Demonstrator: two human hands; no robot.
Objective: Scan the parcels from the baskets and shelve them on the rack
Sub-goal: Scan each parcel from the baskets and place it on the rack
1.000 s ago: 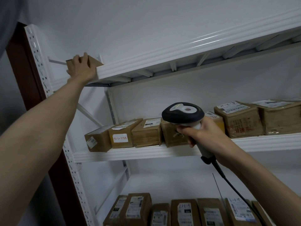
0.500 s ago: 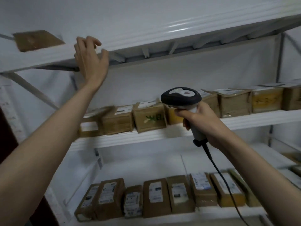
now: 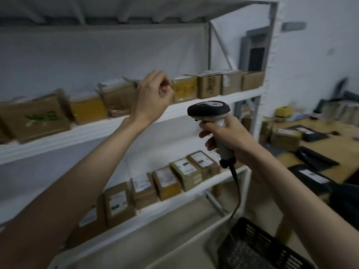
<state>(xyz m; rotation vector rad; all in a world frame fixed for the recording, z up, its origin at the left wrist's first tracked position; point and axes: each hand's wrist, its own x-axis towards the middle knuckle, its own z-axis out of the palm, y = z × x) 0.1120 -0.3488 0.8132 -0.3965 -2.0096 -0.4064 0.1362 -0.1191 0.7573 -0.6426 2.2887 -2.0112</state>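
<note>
I see brown cardboard parcels (image 3: 208,86) standing in a row along the white rack's (image 3: 108,129) middle shelf, more labelled ones leaning along the lower shelf. A black slatted basket (image 3: 258,249) sits near right, below.

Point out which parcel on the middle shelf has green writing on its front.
The large brown cardboard parcel at the far left of the middle shelf. Its front carries green marks; the neighbouring yellowish taped parcel shows none.
</note>
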